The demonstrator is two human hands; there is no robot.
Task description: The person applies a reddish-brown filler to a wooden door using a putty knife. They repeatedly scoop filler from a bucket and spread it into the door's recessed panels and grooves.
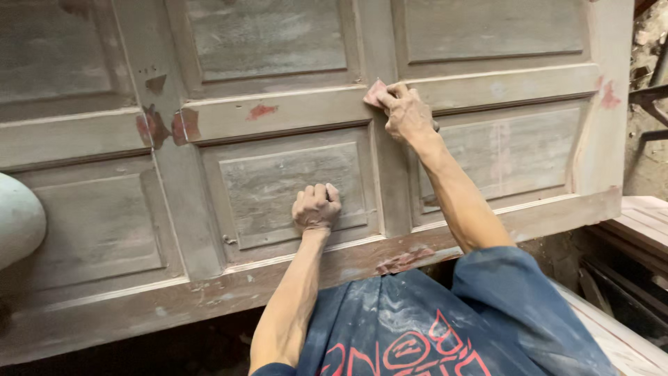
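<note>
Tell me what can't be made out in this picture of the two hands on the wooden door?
- Head view: the sandpaper is mostly covered by the right hand; only a reddish corner shows.
- The left hand is curled in a fist against a door panel; whether it grips anything is hidden.
- The door's top and left end are cut off by the frame.
- A pale rounded object is cut by the left edge.

1 panelled wooden door (278, 115), 1 sandpaper pc (376, 92), 2 hands (316, 207).

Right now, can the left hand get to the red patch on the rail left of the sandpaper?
Probably yes. The left hand rests fisted on the lower panel, just below the red patch, with bare wood between. The right hand presses sandpaper further right.
</note>
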